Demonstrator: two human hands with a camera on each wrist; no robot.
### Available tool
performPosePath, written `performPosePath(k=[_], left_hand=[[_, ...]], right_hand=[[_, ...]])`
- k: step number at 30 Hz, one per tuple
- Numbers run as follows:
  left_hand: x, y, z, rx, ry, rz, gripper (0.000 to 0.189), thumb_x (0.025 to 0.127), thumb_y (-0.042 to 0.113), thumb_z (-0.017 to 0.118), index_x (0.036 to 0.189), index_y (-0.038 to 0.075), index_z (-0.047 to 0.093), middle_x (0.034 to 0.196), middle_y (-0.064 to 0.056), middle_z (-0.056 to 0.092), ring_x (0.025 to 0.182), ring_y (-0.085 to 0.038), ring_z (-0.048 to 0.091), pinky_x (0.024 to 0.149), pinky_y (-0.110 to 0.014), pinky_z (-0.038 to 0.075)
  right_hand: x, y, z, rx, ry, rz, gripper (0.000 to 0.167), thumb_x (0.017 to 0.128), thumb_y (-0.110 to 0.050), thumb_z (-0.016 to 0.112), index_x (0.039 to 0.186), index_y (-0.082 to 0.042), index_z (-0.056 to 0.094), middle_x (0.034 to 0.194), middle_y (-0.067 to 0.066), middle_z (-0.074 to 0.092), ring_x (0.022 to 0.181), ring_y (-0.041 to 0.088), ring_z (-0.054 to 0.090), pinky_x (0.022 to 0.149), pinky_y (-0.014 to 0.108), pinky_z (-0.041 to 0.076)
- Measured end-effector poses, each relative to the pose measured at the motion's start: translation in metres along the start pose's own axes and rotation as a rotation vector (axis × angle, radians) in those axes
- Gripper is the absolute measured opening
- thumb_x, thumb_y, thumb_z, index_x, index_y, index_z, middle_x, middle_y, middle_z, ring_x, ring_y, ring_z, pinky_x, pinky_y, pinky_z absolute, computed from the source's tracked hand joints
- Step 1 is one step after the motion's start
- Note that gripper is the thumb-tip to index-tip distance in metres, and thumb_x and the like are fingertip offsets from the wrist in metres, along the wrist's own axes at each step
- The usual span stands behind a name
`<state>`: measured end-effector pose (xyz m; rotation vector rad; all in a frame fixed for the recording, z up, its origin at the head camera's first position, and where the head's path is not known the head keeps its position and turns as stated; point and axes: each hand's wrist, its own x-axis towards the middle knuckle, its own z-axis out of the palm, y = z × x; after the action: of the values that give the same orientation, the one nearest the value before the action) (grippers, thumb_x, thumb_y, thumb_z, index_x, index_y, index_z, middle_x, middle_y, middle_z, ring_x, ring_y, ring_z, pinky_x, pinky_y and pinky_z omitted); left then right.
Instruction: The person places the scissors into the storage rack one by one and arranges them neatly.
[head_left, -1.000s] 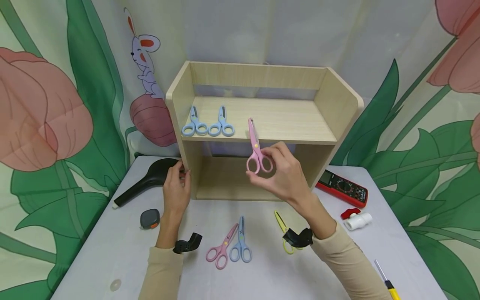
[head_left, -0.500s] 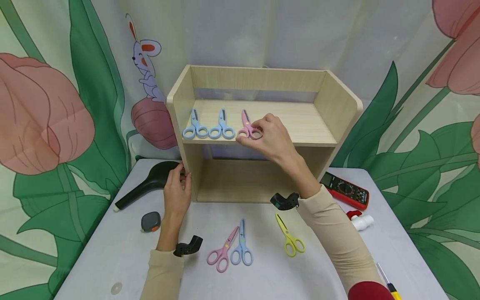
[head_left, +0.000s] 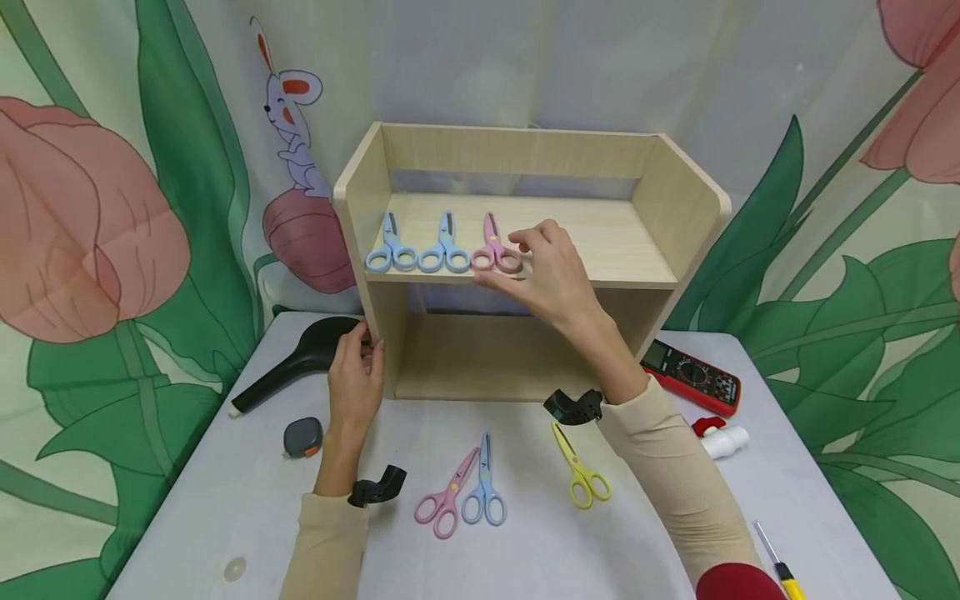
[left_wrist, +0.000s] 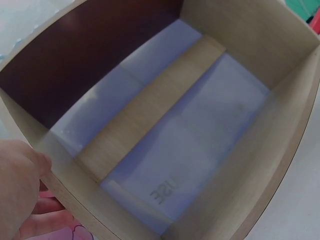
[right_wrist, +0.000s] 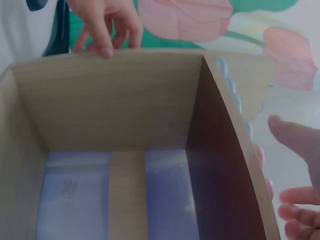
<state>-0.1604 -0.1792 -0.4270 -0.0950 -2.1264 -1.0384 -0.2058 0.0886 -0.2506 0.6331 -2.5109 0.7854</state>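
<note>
My right hand (head_left: pixel 551 275) is at the front of the wooden shelf's (head_left: pixel 517 284) upper board, its thumb and fingers parted around pink scissors (head_left: pixel 492 248) that lie on the board. In the right wrist view, a gap shows between the right hand (right_wrist: pixel 300 175) and the scissors' handles. Two blue scissors, one at the far left (head_left: pixel 391 248) and one in the middle (head_left: pixel 445 248), lie beside the pink pair, blades pointing back. My left hand (head_left: pixel 356 379) rests against the shelf's left side panel near its front edge, fingers loosely bent; the left wrist view shows its fingers (left_wrist: pixel 47 222) outside the panel.
Pink scissors (head_left: pixel 446 498), blue scissors (head_left: pixel 485 487) and yellow scissors (head_left: pixel 578 471) lie on the white table before the shelf. A black paddle-shaped object (head_left: pixel 300 360) and tape measure (head_left: pixel 303 437) are left. A red multimeter (head_left: pixel 693 375), white fitting (head_left: pixel 724 442) and screwdriver (head_left: pixel 780 567) are right.
My right hand has carried the pink scissors left and back, set them on the upper board beside the blue ones, and let go. My left hand has stayed at the side panel.
</note>
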Motion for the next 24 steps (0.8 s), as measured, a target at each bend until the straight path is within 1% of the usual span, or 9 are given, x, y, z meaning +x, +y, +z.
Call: performPosePath(k=[3,5,7,8,11,15,18,20,24], left_hand=[[0.000,0.000,0.001,-0.001,-0.004,-0.001,0.040,0.098,0.008,0.063,0.135,-0.003,0.054,0.112,-0.025,0.060,0.093,-0.035,0.067,0.077,-0.049,0.063],[0.000,0.000,0.001,0.001,-0.004,0.000,0.039,0.098,0.008,0.063,0.135,-0.003,0.054,0.113,-0.025,0.060,0.093,-0.035,0.067,0.076,-0.048,0.063],[0.001,0.000,0.001,0.003,-0.003,0.000,0.039,0.099,0.008,0.062,0.135,-0.003,0.053,0.114,-0.025,0.060,0.094,-0.035,0.067,0.076,-0.048,0.063],[0.001,0.000,0.000,0.006,-0.003,0.000,0.039,0.099,0.008,0.062,0.135,-0.003,0.053,0.114,-0.025,0.060,0.094,-0.035,0.067,0.077,-0.048,0.063],[0.002,0.000,0.000,0.010,-0.002,-0.002,0.039,0.099,0.009,0.062,0.135,-0.004,0.053,0.115,-0.025,0.060,0.095,-0.035,0.067,0.077,-0.049,0.062],[0.002,0.000,0.000,0.006,-0.004,-0.009,0.039,0.099,0.010,0.062,0.135,-0.004,0.053,0.116,-0.025,0.060,0.096,-0.035,0.067,0.078,-0.049,0.062],[0.002,0.000,0.000,0.002,-0.008,-0.013,0.039,0.099,0.010,0.062,0.135,-0.003,0.053,0.116,-0.025,0.060,0.096,-0.036,0.067,0.078,-0.049,0.062],[0.002,0.000,0.001,0.001,-0.011,-0.015,0.039,0.099,0.010,0.062,0.135,-0.003,0.053,0.116,-0.025,0.060,0.096,-0.035,0.067,0.078,-0.049,0.062],[0.001,0.001,0.001,0.000,-0.012,-0.019,0.039,0.099,0.009,0.061,0.135,-0.004,0.053,0.117,-0.025,0.060,0.096,-0.035,0.067,0.078,-0.049,0.062]], right_hand=[[-0.019,0.002,0.003,0.021,0.131,-0.115,0.068,0.075,-0.046,0.085,0.118,0.002,0.066,0.108,0.016,0.058,0.099,0.029,0.052,0.086,0.041,0.044],[-0.034,0.005,0.008,0.032,0.196,-0.197,0.065,0.074,-0.043,0.087,0.116,0.003,0.065,0.105,0.017,0.059,0.097,0.030,0.053,0.085,0.042,0.044],[-0.051,0.010,0.015,0.045,0.222,-0.255,0.066,0.072,-0.040,0.088,0.116,0.003,0.065,0.105,0.017,0.060,0.098,0.030,0.054,0.085,0.043,0.045],[-0.060,0.013,0.020,0.048,0.214,-0.270,0.066,0.071,-0.039,0.088,0.117,0.002,0.064,0.106,0.016,0.060,0.099,0.030,0.055,0.085,0.044,0.046],[-0.089,0.021,0.038,0.053,0.144,-0.259,0.071,0.070,-0.040,0.088,0.122,0.001,0.063,0.112,0.015,0.061,0.105,0.030,0.056,0.088,0.045,0.048],[-0.128,0.030,0.065,0.042,-0.003,-0.178,0.077,0.071,-0.047,0.086,0.128,-0.002,0.061,0.117,0.011,0.062,0.111,0.027,0.056,0.093,0.045,0.051],[-0.157,0.035,0.084,0.020,-0.106,-0.129,0.079,0.071,-0.054,0.084,0.128,-0.004,0.061,0.117,0.008,0.062,0.109,0.023,0.058,0.092,0.042,0.053],[-0.175,0.038,0.096,-0.004,-0.167,-0.104,0.080,0.070,-0.057,0.084,0.126,-0.005,0.062,0.116,0.007,0.063,0.105,0.021,0.059,0.089,0.039,0.054],[-0.203,0.039,0.114,-0.064,-0.270,-0.040,0.083,0.065,-0.065,0.084,0.120,-0.005,0.065,0.107,0.003,0.063,0.095,0.017,0.060,0.084,0.036,0.055]])
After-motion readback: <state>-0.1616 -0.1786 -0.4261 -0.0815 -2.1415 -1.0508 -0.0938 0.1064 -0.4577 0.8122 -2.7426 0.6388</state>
